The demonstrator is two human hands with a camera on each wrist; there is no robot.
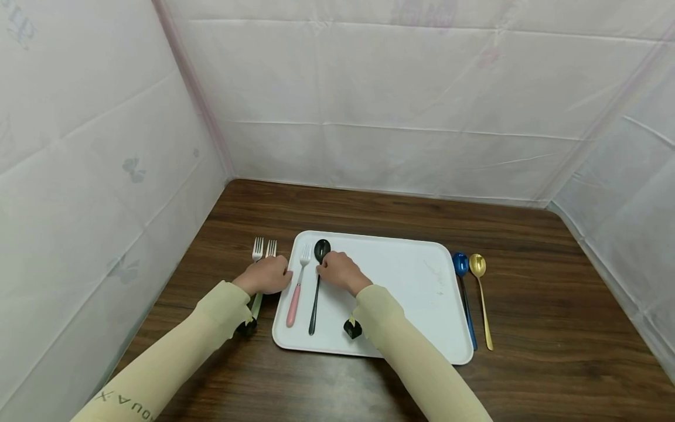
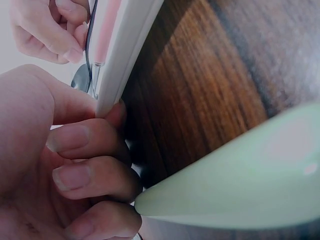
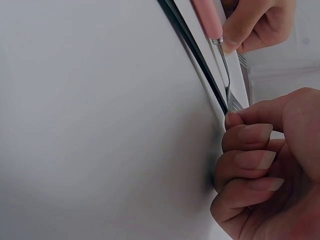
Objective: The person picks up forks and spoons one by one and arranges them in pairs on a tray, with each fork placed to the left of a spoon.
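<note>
A white tray (image 1: pixel 401 281) lies on the wooden table. On its left part are a pink-handled fork (image 1: pixel 293 305) and, beside it, a black spoon (image 1: pixel 313 310) with its bowl toward the far edge. My right hand (image 1: pixel 341 272) pinches the spoon's handle just below the bowl, its other fingers curled, as the right wrist view shows. At the tray's left edge, my left hand (image 1: pixel 268 275) pinches the rim (image 2: pixel 131 45) between thumb and forefinger. Under that hand lie two forks (image 1: pixel 258 247), partly covered; a pale green handle (image 2: pixel 240 185) shows close by in the left wrist view.
Right of the tray, a blue spoon (image 1: pixel 461 264) lies close to the rim, with a gold spoon (image 1: pixel 477 265) alongside. Whitish sheeting (image 1: pixel 369 152) stands behind the table (image 1: pixel 554 305) and on both sides.
</note>
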